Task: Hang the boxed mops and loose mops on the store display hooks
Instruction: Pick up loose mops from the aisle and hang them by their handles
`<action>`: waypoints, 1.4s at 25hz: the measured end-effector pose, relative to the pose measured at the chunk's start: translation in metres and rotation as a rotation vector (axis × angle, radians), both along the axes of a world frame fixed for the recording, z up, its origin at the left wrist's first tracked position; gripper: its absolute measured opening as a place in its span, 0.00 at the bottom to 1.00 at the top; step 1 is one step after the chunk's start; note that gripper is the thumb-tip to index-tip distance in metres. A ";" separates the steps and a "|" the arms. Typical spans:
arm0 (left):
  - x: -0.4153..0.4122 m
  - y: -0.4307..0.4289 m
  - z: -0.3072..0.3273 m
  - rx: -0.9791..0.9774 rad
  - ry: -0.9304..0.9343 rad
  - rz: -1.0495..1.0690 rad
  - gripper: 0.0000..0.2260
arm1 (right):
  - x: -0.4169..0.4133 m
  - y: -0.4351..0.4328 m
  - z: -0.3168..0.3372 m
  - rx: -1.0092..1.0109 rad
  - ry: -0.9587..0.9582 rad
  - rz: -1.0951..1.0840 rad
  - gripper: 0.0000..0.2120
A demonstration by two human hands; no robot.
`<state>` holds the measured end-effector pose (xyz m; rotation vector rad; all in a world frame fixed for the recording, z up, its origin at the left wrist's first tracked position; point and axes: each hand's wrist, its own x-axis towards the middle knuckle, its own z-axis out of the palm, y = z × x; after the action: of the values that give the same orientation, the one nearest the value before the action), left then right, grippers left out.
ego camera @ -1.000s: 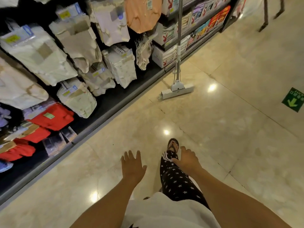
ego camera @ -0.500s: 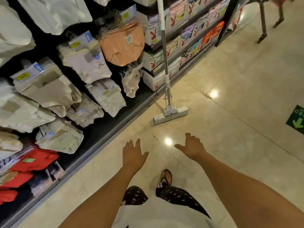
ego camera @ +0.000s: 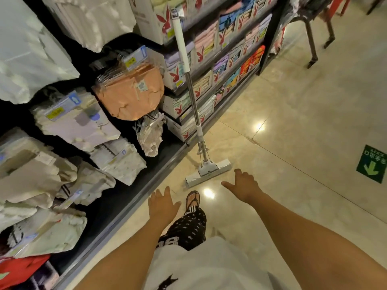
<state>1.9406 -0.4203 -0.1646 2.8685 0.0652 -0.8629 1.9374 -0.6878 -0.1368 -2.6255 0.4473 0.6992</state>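
A loose mop (ego camera: 189, 86) with a white and metal handle leans upright against the shelving, its white flat head (ego camera: 207, 171) resting on the floor. My right hand (ego camera: 244, 184) hangs just right of and below the mop head, fingers apart and empty. My left hand (ego camera: 163, 204) is lower and left of the head, also open and empty. No boxed mops are in view.
Bagged cloths and towels (ego camera: 129, 95) hang on hooks along the black display at left. Boxed towels (ego camera: 226, 65) fill shelves behind the mop. A dark stool (ego camera: 312, 32) stands at the far right. A green arrow sticker (ego camera: 371, 164) marks the shiny floor. My sandalled foot (ego camera: 192, 198) steps forward.
I have walked closer to the mop; it now looms larger and nearer. Both hands have stretched forward toward its head, still empty.
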 end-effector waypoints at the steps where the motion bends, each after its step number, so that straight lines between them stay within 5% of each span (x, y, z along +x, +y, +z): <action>1: 0.026 -0.004 0.000 -0.008 -0.003 -0.014 0.34 | 0.024 -0.004 0.003 0.011 -0.021 -0.026 0.37; 5: 0.134 -0.015 0.018 -0.071 -0.042 -0.010 0.36 | 0.125 -0.011 0.024 0.132 -0.049 -0.153 0.37; 12: 0.366 -0.052 0.074 -0.733 -0.242 0.252 0.37 | 0.366 0.001 0.095 0.457 -0.353 -0.192 0.36; 19: 0.496 -0.106 0.059 -1.035 -0.187 0.406 0.23 | 0.518 0.010 0.105 0.604 -0.394 -0.107 0.33; 21: 0.507 -0.111 0.054 -1.117 -0.226 0.428 0.05 | 0.534 0.007 0.102 0.646 -0.375 -0.066 0.31; 26: 0.512 -0.114 0.050 -1.183 -0.228 0.422 0.06 | 0.538 0.010 0.096 0.811 -0.406 0.045 0.14; 35: 0.418 -0.144 0.069 -1.305 -0.302 0.376 0.07 | 0.430 0.011 0.109 0.894 -0.602 -0.145 0.06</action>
<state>2.3591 -0.5642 -0.0951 1.6277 -0.0019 -0.1983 2.3672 -0.6770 -0.0280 -1.7871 0.0908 -0.0009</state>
